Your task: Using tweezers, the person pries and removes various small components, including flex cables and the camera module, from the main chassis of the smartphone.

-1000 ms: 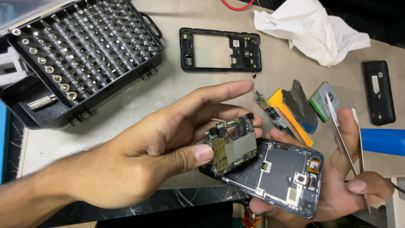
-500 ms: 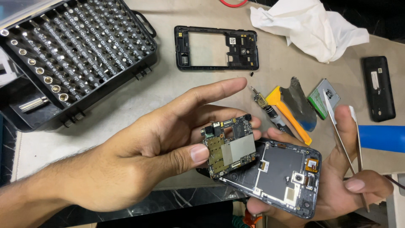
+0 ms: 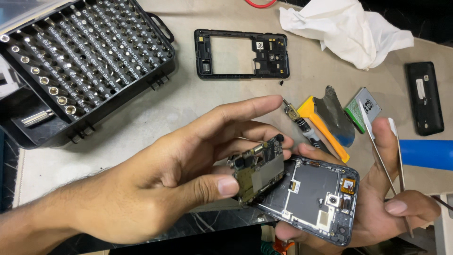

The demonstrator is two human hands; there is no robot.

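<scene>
Left hand [image 3: 155, 189] pinches the circuit board [image 3: 258, 171], fingers [image 3: 222, 185] clamped on its near edge. The board stands tilted up on edge, long axis running from near-left toward the counter's far right. It's green-gold with black chips and a metal shield. The right hand [image 3: 377, 208] cradles the open phone body [image 3: 314, 198] and tweezers [image 3: 384, 160], over the counter's near edge. Bare counter [image 3: 141, 118] lies behind.

Shiny metal shields are glinting on the circuit board [image 3: 258, 171]; the phone body [image 3: 315, 198] is looking matt plastic, the counter [image 3: 141, 113] dull stone, the cloth [image 3: 344, 30] crumpled and soft.
</scene>
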